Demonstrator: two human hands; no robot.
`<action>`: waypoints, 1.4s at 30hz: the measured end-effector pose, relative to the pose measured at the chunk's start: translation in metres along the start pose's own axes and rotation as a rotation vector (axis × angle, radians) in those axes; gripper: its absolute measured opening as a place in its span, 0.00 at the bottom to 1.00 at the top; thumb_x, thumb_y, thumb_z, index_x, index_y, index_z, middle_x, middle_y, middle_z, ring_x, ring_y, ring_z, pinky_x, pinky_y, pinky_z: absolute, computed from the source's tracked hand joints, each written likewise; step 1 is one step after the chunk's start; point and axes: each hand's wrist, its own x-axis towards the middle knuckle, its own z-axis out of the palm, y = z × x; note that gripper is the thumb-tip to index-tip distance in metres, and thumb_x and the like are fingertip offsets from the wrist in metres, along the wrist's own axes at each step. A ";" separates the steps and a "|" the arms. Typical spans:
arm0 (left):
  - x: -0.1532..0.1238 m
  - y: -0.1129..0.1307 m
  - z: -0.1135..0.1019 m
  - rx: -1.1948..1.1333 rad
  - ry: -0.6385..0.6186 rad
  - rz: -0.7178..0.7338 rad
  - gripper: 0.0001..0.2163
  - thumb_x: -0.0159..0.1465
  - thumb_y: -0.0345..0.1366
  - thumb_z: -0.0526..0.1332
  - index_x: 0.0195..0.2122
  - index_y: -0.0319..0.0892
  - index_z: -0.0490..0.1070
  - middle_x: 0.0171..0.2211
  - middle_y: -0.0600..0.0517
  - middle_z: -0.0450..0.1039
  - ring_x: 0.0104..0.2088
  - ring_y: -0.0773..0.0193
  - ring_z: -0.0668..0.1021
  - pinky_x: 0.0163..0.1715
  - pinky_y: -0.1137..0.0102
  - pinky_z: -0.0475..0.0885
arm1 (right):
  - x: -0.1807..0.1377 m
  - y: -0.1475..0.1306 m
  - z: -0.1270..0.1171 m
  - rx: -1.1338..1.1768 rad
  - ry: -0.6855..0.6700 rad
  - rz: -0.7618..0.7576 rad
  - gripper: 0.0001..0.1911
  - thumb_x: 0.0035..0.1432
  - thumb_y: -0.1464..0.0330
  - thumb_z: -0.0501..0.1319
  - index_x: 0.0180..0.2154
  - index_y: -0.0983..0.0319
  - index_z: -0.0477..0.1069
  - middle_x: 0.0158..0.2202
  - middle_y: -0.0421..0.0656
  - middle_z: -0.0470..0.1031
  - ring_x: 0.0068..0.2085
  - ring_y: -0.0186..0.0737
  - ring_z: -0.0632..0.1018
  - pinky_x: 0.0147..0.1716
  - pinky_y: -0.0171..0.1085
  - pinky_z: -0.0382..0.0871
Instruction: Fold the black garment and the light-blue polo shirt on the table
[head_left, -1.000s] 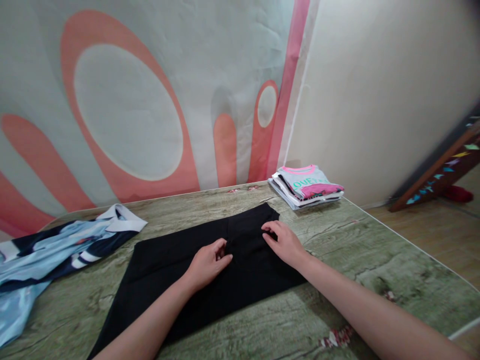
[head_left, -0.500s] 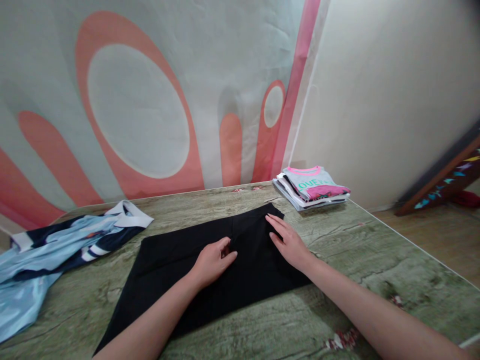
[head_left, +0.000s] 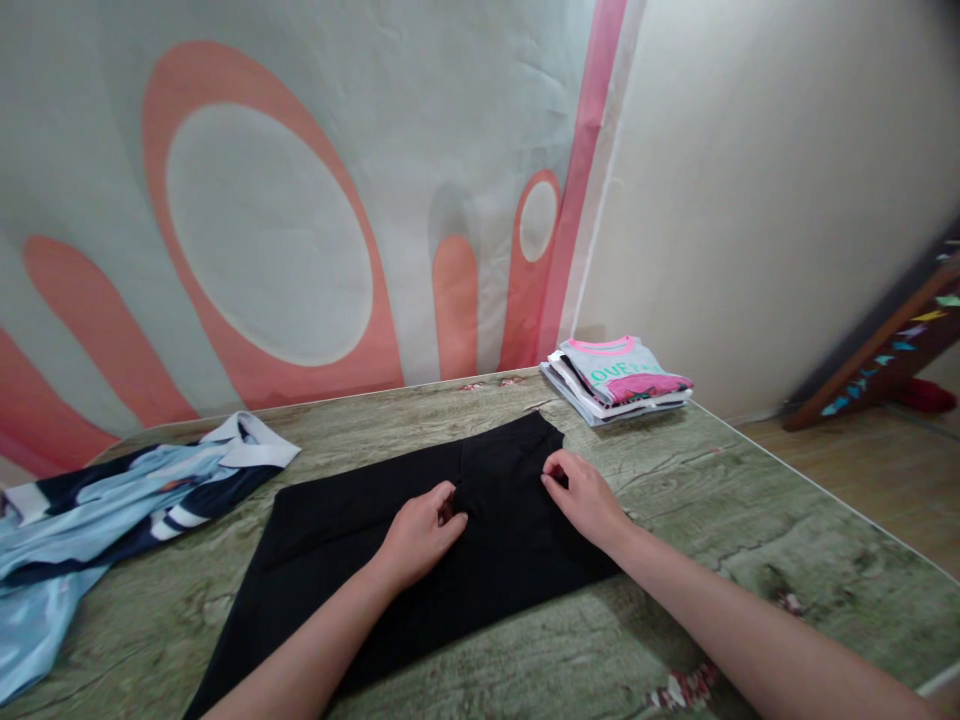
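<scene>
A black garment lay flat on a wood-patterned table, in the lower middle of the view. Taking its middle as the centre of a clock, the person's left hand rested near the centre, fingers curled inward and thumb reaching toward them. The right hand was near 3 o'clock, at the garment's right end, its fingers bent and bunched close to the thumb. Whether either hand pinched any cloth could not be told.

At 2 o'clock, well apart from the left hand, a neat stack of folded clothes sat by the table's far edge, topped by a grey top with a pink collar; those pieces looked finished. The black garment seemed only partway there: spread fairly smooth, lightly creased, and far wider than the stacked pieces. At 9 o'clock, a light-blue and navy shirt with a white collar lay loose and rumpled, apparently not yet folded. Beyond the table, around 12 o'clock, stood a grey-and-coral patterned backdrop.
</scene>
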 end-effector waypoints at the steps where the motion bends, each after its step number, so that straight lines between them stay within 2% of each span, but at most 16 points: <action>1: 0.000 0.000 0.001 0.008 0.004 -0.004 0.04 0.61 0.37 0.56 0.30 0.45 0.62 0.25 0.56 0.67 0.26 0.63 0.71 0.28 0.71 0.60 | 0.000 0.001 0.000 0.003 -0.001 0.007 0.02 0.59 0.70 0.58 0.35 0.58 0.68 0.32 0.40 0.73 0.36 0.41 0.72 0.38 0.39 0.64; 5: 0.000 -0.001 0.003 0.020 0.024 -0.012 0.04 0.61 0.36 0.55 0.37 0.45 0.65 0.26 0.56 0.68 0.28 0.62 0.72 0.29 0.71 0.61 | -0.001 0.001 -0.002 -0.044 -0.038 -0.003 0.09 0.59 0.63 0.61 0.41 0.58 0.71 0.32 0.41 0.74 0.37 0.43 0.73 0.40 0.41 0.64; 8: 0.000 -0.001 0.002 0.018 0.034 0.005 0.05 0.62 0.37 0.55 0.38 0.45 0.67 0.28 0.55 0.69 0.30 0.61 0.73 0.31 0.71 0.62 | -0.002 0.002 -0.003 -0.087 -0.081 -0.021 0.09 0.56 0.61 0.64 0.37 0.58 0.71 0.31 0.41 0.74 0.37 0.44 0.73 0.38 0.41 0.63; 11: 0.000 -0.002 0.001 0.018 0.038 0.014 0.06 0.63 0.38 0.54 0.38 0.45 0.68 0.29 0.54 0.70 0.31 0.61 0.73 0.32 0.71 0.62 | -0.004 0.004 -0.004 -0.087 -0.068 -0.021 0.07 0.61 0.62 0.60 0.34 0.59 0.69 0.31 0.42 0.74 0.36 0.43 0.73 0.37 0.39 0.63; 14: 0.000 -0.002 0.001 0.024 0.036 0.011 0.06 0.63 0.37 0.54 0.37 0.45 0.68 0.29 0.54 0.70 0.31 0.62 0.73 0.32 0.71 0.62 | -0.006 0.003 -0.005 -0.075 -0.053 -0.002 0.11 0.66 0.62 0.52 0.37 0.59 0.69 0.31 0.42 0.74 0.34 0.42 0.74 0.36 0.39 0.63; 16: 0.001 -0.002 0.001 0.024 0.033 -0.002 0.06 0.62 0.39 0.55 0.38 0.45 0.68 0.29 0.55 0.70 0.30 0.62 0.73 0.31 0.71 0.62 | -0.007 0.001 -0.006 -0.075 -0.079 0.002 0.13 0.66 0.60 0.51 0.38 0.59 0.70 0.32 0.43 0.76 0.35 0.42 0.76 0.37 0.40 0.64; 20: 0.002 -0.001 0.003 0.020 0.041 -0.022 0.13 0.62 0.47 0.56 0.40 0.44 0.69 0.28 0.54 0.70 0.29 0.62 0.72 0.29 0.71 0.62 | -0.007 0.003 -0.015 0.005 -0.210 0.015 0.19 0.58 0.53 0.61 0.43 0.59 0.72 0.40 0.46 0.78 0.43 0.46 0.76 0.45 0.43 0.65; 24: 0.005 -0.005 0.004 0.002 0.062 -0.034 0.15 0.60 0.45 0.58 0.44 0.42 0.70 0.30 0.53 0.70 0.29 0.62 0.72 0.29 0.70 0.63 | -0.004 0.016 -0.029 0.174 -0.404 0.022 0.25 0.49 0.58 0.68 0.48 0.59 0.71 0.44 0.44 0.77 0.44 0.46 0.75 0.43 0.41 0.67; 30: 0.008 -0.009 -0.003 -0.172 -0.007 -0.077 0.13 0.58 0.39 0.59 0.43 0.43 0.71 0.23 0.58 0.66 0.26 0.65 0.70 0.29 0.72 0.63 | 0.001 0.021 -0.038 0.290 -0.471 0.023 0.18 0.48 0.65 0.67 0.43 0.60 0.73 0.38 0.39 0.76 0.39 0.41 0.74 0.40 0.38 0.66; 35: 0.010 -0.014 -0.003 -0.233 -0.002 0.001 0.09 0.56 0.34 0.59 0.38 0.42 0.74 0.34 0.53 0.72 0.33 0.63 0.74 0.36 0.70 0.67 | 0.003 0.019 -0.041 0.349 -0.501 0.044 0.09 0.48 0.68 0.65 0.35 0.60 0.72 0.31 0.35 0.71 0.34 0.37 0.71 0.35 0.34 0.63; 40: 0.009 -0.016 -0.006 -0.323 -0.024 0.060 0.09 0.51 0.27 0.56 0.28 0.41 0.76 0.35 0.51 0.70 0.37 0.63 0.74 0.40 0.70 0.69 | 0.006 0.026 -0.044 0.409 -0.546 0.019 0.03 0.45 0.72 0.63 0.27 0.60 0.73 0.29 0.37 0.70 0.33 0.37 0.72 0.35 0.35 0.65; 42: 0.007 -0.014 -0.009 -0.291 -0.043 0.085 0.12 0.48 0.24 0.54 0.24 0.42 0.76 0.35 0.51 0.70 0.37 0.63 0.74 0.42 0.69 0.69 | 0.007 0.029 -0.044 0.435 -0.569 -0.038 0.05 0.44 0.75 0.61 0.25 0.60 0.74 0.31 0.39 0.71 0.36 0.39 0.73 0.39 0.37 0.66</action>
